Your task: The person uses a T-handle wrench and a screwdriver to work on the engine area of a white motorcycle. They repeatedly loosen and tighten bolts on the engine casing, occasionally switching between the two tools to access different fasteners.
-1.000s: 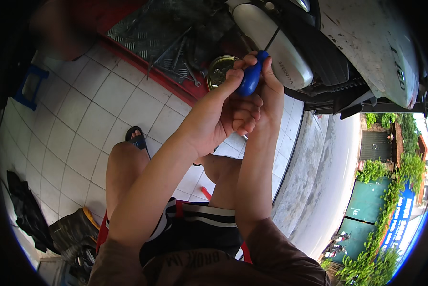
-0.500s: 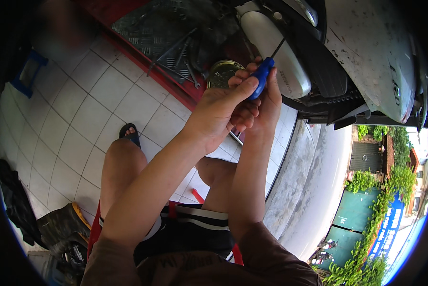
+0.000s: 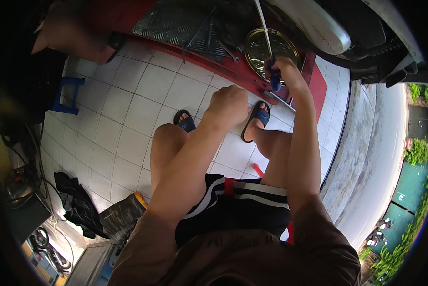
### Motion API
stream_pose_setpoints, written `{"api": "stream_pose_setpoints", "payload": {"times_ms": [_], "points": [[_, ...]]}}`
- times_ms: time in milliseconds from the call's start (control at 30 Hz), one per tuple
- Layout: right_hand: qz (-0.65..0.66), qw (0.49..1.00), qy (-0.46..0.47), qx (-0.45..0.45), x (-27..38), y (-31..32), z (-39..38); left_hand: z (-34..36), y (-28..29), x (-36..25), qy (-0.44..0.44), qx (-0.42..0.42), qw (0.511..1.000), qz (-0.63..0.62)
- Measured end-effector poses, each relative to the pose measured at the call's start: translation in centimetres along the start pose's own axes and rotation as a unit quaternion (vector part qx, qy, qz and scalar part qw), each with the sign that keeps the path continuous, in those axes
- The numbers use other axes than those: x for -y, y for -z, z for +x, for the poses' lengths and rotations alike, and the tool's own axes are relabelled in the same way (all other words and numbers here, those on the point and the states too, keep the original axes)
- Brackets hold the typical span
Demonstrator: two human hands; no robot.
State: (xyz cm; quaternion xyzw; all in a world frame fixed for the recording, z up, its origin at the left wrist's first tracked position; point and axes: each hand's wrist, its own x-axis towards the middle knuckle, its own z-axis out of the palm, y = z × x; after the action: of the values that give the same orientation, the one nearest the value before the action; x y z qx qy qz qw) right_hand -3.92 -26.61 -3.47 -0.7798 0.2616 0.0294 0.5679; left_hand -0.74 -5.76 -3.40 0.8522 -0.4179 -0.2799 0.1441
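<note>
My right hand [image 3: 286,75] grips a screwdriver by its blue handle [image 3: 275,78], the long shaft pointing away from me. It is above a round gold-coloured metal tray [image 3: 252,52] on the red platform, and small parts in the tray are too indistinct to name. My left hand [image 3: 228,106] hangs over the tiled floor with its fingers curled into a fist. Its back faces up, so whatever it may hold is hidden. To the tray's left, an open-ended wrench [image 3: 229,51] lies among other tools.
A motorcycle's silver exhaust cover [image 3: 326,31] and wheel stand at upper right. The red platform [image 3: 195,53] crosses the far side. Another person's limb [image 3: 92,50] shows at upper left, near a blue stool [image 3: 68,95]. Black cloth [image 3: 76,200] and a boot [image 3: 123,214] lie at lower left.
My hands have parted. The left has come off the screwdriver and moved nearer to me, while the right carries it over the tray. The view has shifted left.
</note>
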Motion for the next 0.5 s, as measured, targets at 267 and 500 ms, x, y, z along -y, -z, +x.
{"api": "stream_pose_setpoints", "payload": {"times_ms": [267, 500], "points": [[-0.224, 0.964, -0.141, -0.019, -5.7, 5.4, 1.3, 2.3, -1.5, 0.3, 0.033, 0.073, 0.996, -0.047], [-0.197, 0.971, -0.133, -0.027, -7.1, 10.2, -0.3, 5.2, -4.1, -1.3, 0.058, 0.126, 0.990, 0.003]]}}
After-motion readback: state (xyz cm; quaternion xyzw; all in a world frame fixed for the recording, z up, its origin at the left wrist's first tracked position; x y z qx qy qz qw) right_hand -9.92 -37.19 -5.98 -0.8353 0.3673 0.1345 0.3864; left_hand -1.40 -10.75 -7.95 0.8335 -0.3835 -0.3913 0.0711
